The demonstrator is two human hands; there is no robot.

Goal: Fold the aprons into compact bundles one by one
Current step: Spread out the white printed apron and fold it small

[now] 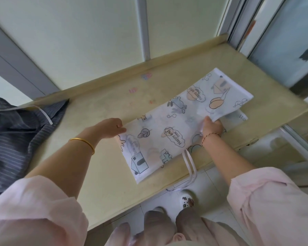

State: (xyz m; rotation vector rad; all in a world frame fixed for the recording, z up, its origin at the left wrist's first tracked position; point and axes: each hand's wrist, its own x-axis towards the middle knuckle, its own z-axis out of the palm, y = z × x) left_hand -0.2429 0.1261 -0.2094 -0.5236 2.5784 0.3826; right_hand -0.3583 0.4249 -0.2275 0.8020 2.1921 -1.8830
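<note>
A white apron (160, 128) with cartoon prints lies folded into a long strip across the beige table (100, 157), running from near front to far right. My left hand (112, 128) pinches its long left edge near the middle. Over at the strip's right side, my right hand (212, 126) grips a folded-over corner of the far end and lifts it slightly. White apron ties (189, 162) trail off the table's front edge and hang down.
A dark grey striped apron (16, 139) with a white tie is heaped at the table's left end. The wall runs along the table's back edge, a glass door stands at right. Small stickers (146, 76) mark the tabletop. My feet stand on tiled floor below.
</note>
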